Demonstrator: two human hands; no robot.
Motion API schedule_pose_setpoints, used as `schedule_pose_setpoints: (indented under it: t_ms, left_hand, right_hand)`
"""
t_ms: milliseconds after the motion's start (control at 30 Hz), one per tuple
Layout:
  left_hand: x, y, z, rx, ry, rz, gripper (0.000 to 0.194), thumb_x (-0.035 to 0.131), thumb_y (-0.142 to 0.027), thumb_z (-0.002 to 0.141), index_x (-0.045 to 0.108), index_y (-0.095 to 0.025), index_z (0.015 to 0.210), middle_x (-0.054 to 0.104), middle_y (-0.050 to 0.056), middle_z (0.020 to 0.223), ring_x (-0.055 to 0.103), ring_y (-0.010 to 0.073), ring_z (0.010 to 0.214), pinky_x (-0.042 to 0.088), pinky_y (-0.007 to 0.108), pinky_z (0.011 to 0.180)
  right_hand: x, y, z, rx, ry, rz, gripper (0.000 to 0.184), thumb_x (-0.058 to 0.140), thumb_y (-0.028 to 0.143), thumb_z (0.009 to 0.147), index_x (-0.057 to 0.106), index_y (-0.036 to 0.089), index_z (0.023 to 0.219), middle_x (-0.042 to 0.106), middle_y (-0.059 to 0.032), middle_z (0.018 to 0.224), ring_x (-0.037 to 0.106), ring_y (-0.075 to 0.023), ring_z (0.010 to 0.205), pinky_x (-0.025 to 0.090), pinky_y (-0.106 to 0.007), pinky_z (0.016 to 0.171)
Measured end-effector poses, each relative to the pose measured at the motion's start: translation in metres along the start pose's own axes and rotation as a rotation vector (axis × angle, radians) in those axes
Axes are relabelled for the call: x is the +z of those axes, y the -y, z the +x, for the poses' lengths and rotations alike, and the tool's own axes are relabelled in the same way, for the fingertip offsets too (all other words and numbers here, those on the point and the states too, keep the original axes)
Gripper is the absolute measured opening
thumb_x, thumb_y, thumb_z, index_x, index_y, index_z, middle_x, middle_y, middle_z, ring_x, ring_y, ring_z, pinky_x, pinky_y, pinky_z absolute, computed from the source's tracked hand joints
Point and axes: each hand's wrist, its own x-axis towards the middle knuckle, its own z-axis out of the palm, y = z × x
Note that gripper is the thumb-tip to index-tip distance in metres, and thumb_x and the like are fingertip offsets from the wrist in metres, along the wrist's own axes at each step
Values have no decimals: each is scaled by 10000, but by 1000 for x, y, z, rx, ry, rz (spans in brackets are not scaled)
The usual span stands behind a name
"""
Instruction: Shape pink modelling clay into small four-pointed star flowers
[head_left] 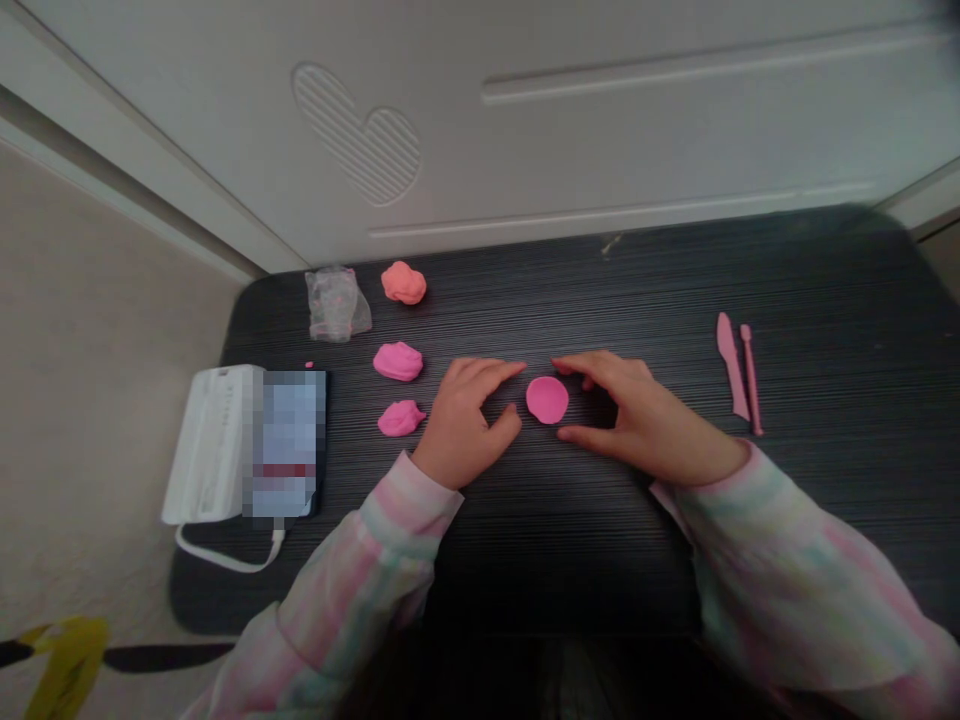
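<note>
A flattened round piece of pink modelling clay (547, 400) lies on the dark table between my hands. To its left is my left hand (474, 412), thumb and fingers apart in a curve. On the other side my right hand (637, 415) is spread the same way, fingertips close to the disc's edge; whether they touch it I cannot tell. Neither hand holds anything. Left of my left hand sit two pink clay lumps, an upper one (398, 361) and a lower one (401, 418), with an orange-pink lump (404, 284) above them.
A pink plastic knife (732, 365) and a thin pink stick tool (751, 380) lie right on the table (480, 300). At left are a crumpled clear bag (337, 305), a white power bank (214, 445), a phone (285, 440) and a white cable (225, 560). A white panel (480, 170) borders the back.
</note>
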Motion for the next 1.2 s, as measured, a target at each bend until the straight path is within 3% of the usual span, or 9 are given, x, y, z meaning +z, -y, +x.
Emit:
schedule_pose_setpoints:
  t_ms: [400, 600, 833, 1033, 1200]
  left_hand:
    - [1, 0, 0, -17, 43, -12, 205, 507, -193, 749, 616, -199, 922, 654, 24, 896, 534, 177, 868, 393, 362, 800]
    - [-3, 0, 0, 5, 119, 9, 367, 518, -113, 675, 567, -189, 1030, 621, 28, 990, 489, 189, 941, 375, 362, 838]
    - [-1, 5, 0, 28, 168, 80, 417, 569, -331, 715, 516, -195, 1106, 595, 47, 1048, 463, 211, 974, 357, 379, 842]
    - [0, 8, 1, 49, 184, 64, 391, 535, -356, 752, 507, -229, 1121, 607, 32, 1040, 485, 195, 954, 352, 366, 829]
    - [-1, 9, 0, 52, 163, 44, 371, 534, -349, 756, 527, -202, 1096, 620, 35, 1017, 494, 185, 935, 362, 351, 821]
  right_hand:
    - [8, 2, 4, -39, -38, -53, 375, 572, 382, 723, 493, 219, 1051, 587, -62, 1027, 518, -222, 942, 335, -374, 797]
    - [7, 2, 4, -19, -22, -43, 338, 532, 382, 755, 504, 217, 1048, 589, -55, 1030, 519, -204, 951, 343, -365, 806]
    - [7, -3, 3, -41, -36, -46, 521, 617, 366, 683, 448, 219, 1153, 543, -88, 1117, 483, -247, 1035, 345, -411, 846]
    - [6, -2, 4, -50, -33, -39, 363, 578, 316, 727, 511, 223, 1072, 601, -66, 1012, 537, -219, 940, 368, -392, 806]
    - [6, 0, 4, -65, -63, -40, 348, 573, 315, 735, 524, 200, 1060, 612, -62, 1006, 544, -201, 927, 372, -363, 805]
